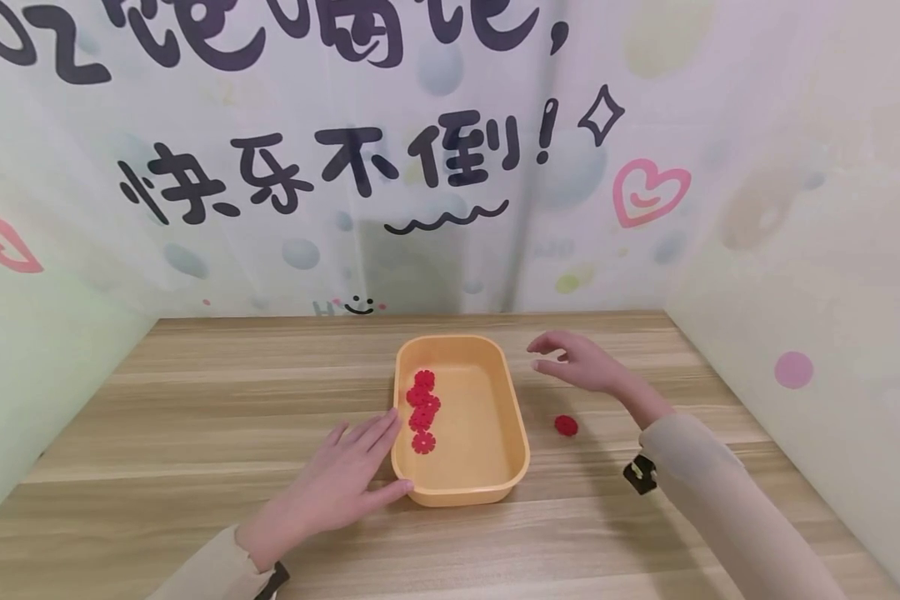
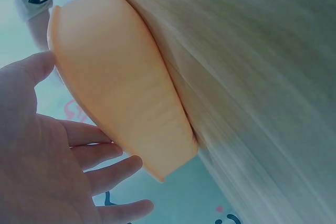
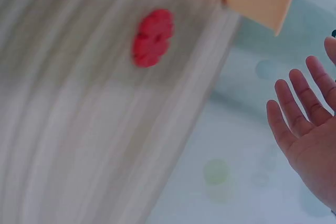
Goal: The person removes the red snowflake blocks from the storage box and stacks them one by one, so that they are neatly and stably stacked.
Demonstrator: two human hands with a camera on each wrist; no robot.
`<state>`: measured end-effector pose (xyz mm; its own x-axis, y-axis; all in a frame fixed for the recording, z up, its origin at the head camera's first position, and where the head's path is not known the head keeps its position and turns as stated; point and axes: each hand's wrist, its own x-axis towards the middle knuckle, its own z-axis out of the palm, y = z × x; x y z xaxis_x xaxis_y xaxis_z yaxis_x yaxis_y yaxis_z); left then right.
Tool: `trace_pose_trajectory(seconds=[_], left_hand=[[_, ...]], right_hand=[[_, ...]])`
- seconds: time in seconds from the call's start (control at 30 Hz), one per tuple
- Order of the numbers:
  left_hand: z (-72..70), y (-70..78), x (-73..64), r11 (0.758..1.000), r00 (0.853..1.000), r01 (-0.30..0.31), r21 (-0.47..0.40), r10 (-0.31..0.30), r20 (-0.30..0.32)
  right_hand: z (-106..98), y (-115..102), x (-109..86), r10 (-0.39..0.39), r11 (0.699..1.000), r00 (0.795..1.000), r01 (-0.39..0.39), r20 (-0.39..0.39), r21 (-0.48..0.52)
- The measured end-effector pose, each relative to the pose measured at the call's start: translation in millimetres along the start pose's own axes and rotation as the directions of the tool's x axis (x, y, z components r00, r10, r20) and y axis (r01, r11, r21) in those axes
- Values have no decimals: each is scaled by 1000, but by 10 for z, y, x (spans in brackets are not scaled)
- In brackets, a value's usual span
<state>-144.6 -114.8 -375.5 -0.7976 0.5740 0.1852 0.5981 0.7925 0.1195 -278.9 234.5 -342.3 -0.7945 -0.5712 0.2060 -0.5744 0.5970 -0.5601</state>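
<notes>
Pale sleeves [image 1: 750, 517] come nearest the camera. Below the fingertips of the right hand [image 1: 581, 364], apart from them, one red disc [image 1: 566, 426] lies on the table [image 1: 232, 392]. It looks like light, stiff plastic, perhaps slick and hard to break; its notched edge should suit a thumb-and-finger pinch. Those right fingers are loosely parted, holding nothing. Left of them stands the yellow tray [image 1: 461, 498], more red discs [image 1: 423, 417] inside, across its wall from the left hand [image 1: 330, 487], whose spread fingers touch the rim.

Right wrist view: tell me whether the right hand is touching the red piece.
No, the red piece lies on the table, apart from the right hand.
</notes>
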Motion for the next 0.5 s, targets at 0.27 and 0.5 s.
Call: trace_pose_trajectory(seconds=[0.27,0.5], left_hand=[[1,-3,-1,1000,1000,5,1,-5,2],[1,2,4,1000,1000,3,-2,-3,5]], right_hand=[[7,-342,424,29,999,995,-26,98,-30],[70,-632,735,-1,999,984,7,180,-33]])
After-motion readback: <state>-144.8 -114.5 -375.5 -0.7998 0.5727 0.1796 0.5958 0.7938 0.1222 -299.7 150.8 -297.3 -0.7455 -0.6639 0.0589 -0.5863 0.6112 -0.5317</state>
